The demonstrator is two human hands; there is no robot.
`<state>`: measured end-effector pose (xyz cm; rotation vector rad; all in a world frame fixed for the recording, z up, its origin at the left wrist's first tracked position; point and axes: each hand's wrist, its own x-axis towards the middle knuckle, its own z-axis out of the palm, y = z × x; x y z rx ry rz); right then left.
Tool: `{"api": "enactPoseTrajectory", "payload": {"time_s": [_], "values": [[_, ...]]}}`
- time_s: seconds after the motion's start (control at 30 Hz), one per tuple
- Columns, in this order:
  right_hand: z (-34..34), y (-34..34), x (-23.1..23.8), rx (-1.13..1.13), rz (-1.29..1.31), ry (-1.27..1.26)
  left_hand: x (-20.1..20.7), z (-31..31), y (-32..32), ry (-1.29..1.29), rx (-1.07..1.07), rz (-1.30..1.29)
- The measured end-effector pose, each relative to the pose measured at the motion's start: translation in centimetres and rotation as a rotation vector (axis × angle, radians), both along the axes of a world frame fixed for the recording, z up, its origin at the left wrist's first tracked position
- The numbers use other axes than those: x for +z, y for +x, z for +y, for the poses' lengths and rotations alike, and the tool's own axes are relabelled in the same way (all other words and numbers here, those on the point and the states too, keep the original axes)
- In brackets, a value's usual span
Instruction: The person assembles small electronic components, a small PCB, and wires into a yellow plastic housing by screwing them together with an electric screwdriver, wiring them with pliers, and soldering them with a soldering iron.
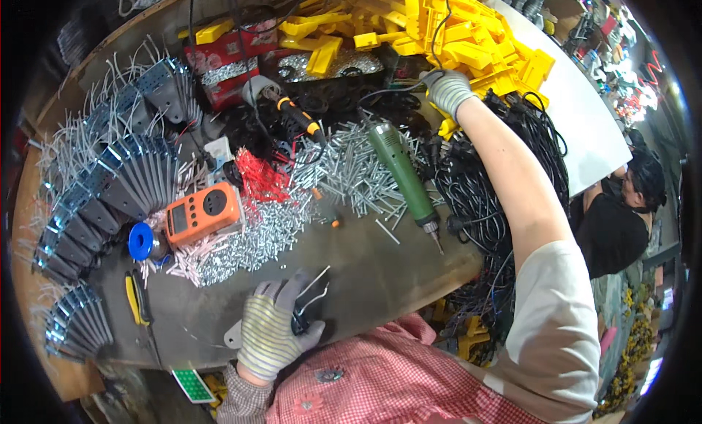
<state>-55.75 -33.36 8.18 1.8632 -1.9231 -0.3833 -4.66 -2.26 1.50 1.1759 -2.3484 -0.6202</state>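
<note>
My left hand (276, 327), in a striped grey-and-white glove, is closed on a dark part with two pale wires (314, 283) sticking up, low over the near edge of the bench. A rounded grey metal tab (232, 335) shows at its wrist side. Stretched far forward, my right hand (449, 93) is at the near edge of a heap of yellow plastic housings (468, 43); its fingertips are hidden. Below it lie a bundle of black power cords (490, 182) and a green electric screwdriver (400, 168), which hangs on a cable and has its bit toward me.
Loose screws (351, 164) cover the middle of the bench (365, 256). An orange meter (203, 214), a blue solder spool (142, 242) and yellow-black pliers (137, 299) lie left. Rows of wired grey parts (95, 197) line the far left; a soldering iron (296, 118) lies behind. A person (621, 212) sits right.
</note>
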Motion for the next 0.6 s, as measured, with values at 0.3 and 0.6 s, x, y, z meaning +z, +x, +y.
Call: {"api": "enactPoseTrajectory", "payload": {"time_s": [0.3, 0.6], "values": [[4.7, 4.2, 3.2, 0.36, -0.357, -0.225, 0.0, 0.7, 0.7, -0.065, 0.006, 0.09], [15.5, 11.7, 7.1, 1.056, -0.395, -0.298, 3.6, -0.1, 1.9, -0.042, 0.153, 0.269]]}}
